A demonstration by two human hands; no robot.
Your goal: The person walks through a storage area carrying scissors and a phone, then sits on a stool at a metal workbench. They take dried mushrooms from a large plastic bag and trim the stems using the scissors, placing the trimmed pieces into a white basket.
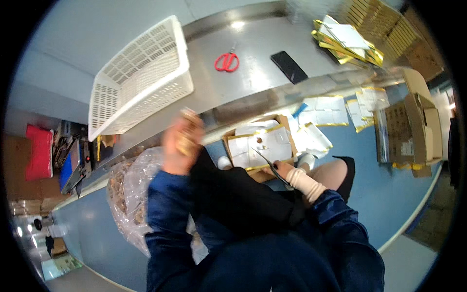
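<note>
My left hand (176,146) is raised near the front edge of the steel table, smeared by motion. Its fingers close around a tan-brown piece (185,132) whose kind the blur hides. Lower and to the right, my right hand (283,170) grips a pair of dark-bladed scissors (267,159), pointing up and left. Those blades are over an open cardboard box (294,138) between my feet, lined with white sheets (238,150) with a few small brown bits on top. Beside my left forearm lies a clear plastic bag (132,187) full of brown pieces.
On the steel table (204,58) are a white perforated basket (146,97), red-handled scissors (227,62), a black phone (289,66) and a stack of yellow-edged packets (345,41). Flattened white packets (323,111) and a cardboard box (406,129) lie on the blue floor at right.
</note>
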